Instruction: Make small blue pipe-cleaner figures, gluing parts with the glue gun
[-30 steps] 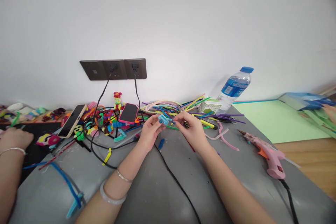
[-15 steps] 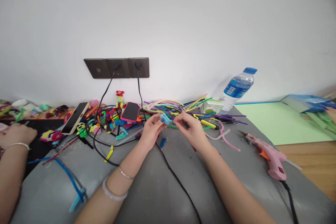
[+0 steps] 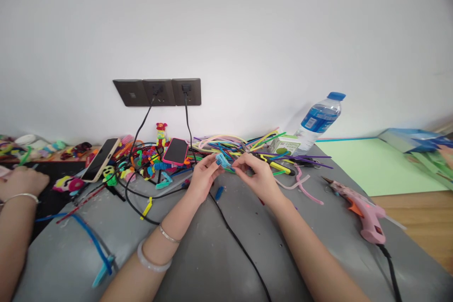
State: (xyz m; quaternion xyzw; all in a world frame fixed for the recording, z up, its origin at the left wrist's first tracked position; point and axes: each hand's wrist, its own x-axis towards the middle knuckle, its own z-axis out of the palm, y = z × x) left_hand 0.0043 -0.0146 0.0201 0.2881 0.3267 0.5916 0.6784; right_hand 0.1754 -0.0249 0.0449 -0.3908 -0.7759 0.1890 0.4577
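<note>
Between my hands is a small light-blue bent pipe-cleaner piece (image 3: 222,160), held above the grey table (image 3: 215,245). My left hand (image 3: 202,177) is closed, pinching it between thumb and fingers. My right hand (image 3: 256,174) is closed too, its thumb and forefinger pinched at the piece's right end, where a short dark-blue bit shows. A short dark-blue piece (image 3: 219,193) lies on the table just below. Behind my hands is a heap of loose pipe cleaners (image 3: 226,142) in many colours.
A pink glue gun (image 3: 364,212) lies at right, near a tilted water bottle (image 3: 318,120). Black cords (image 3: 240,240) cross the table. Phones (image 3: 176,151) and small pipe-cleaner figures (image 3: 162,135) sit at the back left. Another person's hand (image 3: 24,184) is at far left.
My right hand has shifted slightly left, closer to the blue piece. My left hand keeps its pinch on it, almost unmoved.
</note>
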